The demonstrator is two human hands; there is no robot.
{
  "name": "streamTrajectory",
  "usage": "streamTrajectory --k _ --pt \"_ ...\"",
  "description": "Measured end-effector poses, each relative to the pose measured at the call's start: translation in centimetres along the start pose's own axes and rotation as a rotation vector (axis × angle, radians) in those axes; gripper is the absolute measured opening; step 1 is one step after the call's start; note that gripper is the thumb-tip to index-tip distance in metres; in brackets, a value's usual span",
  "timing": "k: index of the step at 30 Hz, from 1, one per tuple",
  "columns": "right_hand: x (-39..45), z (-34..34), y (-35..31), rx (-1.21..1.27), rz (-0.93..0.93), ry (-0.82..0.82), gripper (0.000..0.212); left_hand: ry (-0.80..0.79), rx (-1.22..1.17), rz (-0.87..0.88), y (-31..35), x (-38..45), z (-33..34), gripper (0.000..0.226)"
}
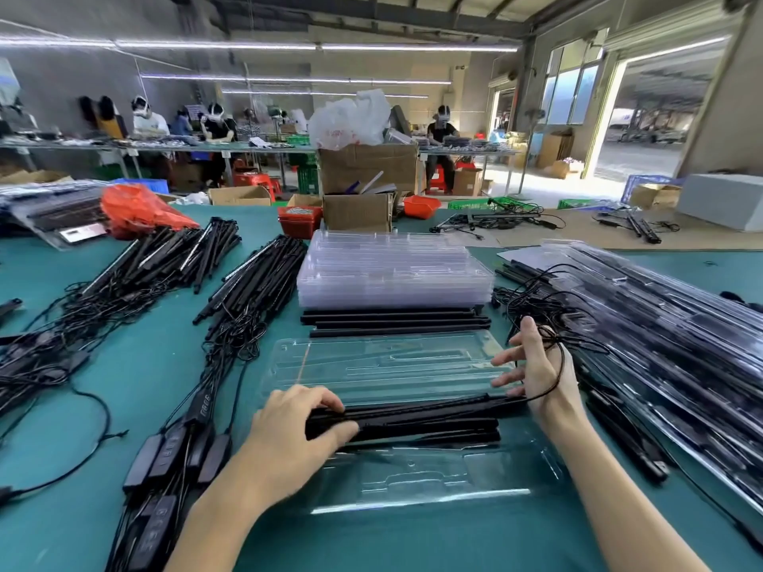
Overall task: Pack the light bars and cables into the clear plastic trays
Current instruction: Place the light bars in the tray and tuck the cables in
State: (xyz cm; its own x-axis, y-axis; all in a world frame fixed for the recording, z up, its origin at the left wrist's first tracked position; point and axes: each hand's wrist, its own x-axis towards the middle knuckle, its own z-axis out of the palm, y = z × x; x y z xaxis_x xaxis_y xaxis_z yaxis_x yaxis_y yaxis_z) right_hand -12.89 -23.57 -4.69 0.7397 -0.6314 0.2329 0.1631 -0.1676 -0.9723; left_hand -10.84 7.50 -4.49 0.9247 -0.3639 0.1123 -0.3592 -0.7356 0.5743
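Observation:
An open clear plastic tray (388, 365) lies on the green table in front of me. Black light bars (429, 419) lie lengthwise across its middle. My left hand (297, 423) grips the left end of the bars, thumb in front and fingers curled over the top. At the bars' right end my right hand (536, 365) has a thin black cable (555, 373) looped round it, fingers spread. More loose bars (396, 322) lie just behind the tray.
A stack of empty clear trays (392, 270) stands behind the loose bars. Piles of black bars with cables (231, 299) and control boxes (173, 460) cover the left. Packed trays (660, 336) are stacked at the right. Cardboard boxes (363, 171) and other workers are beyond.

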Motion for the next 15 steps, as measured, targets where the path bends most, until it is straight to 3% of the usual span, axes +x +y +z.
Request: streamTrajectory --k 2,6,10,15 --pt "0.3 -0.2 -0.1 -0.022 -0.034 -0.015 0.047 -0.032 0.01 0.037 -0.2 -0.2 0.5 0.024" --pt "1.7 -1.9 -1.8 -0.142 -0.116 -0.013 0.031 0.077 0.069 0.11 -0.9 -0.4 1.3 0.018" --pt "2.2 -2.8 -3.6 -0.384 -0.103 0.025 0.049 0.098 0.145 0.132 -1.2 -0.1 1.9 0.014" --pt "-0.1 -1.4 -2.8 -0.093 -0.124 0.131 0.056 0.103 0.174 0.129 -1.3 -0.1 2.2 0.013"
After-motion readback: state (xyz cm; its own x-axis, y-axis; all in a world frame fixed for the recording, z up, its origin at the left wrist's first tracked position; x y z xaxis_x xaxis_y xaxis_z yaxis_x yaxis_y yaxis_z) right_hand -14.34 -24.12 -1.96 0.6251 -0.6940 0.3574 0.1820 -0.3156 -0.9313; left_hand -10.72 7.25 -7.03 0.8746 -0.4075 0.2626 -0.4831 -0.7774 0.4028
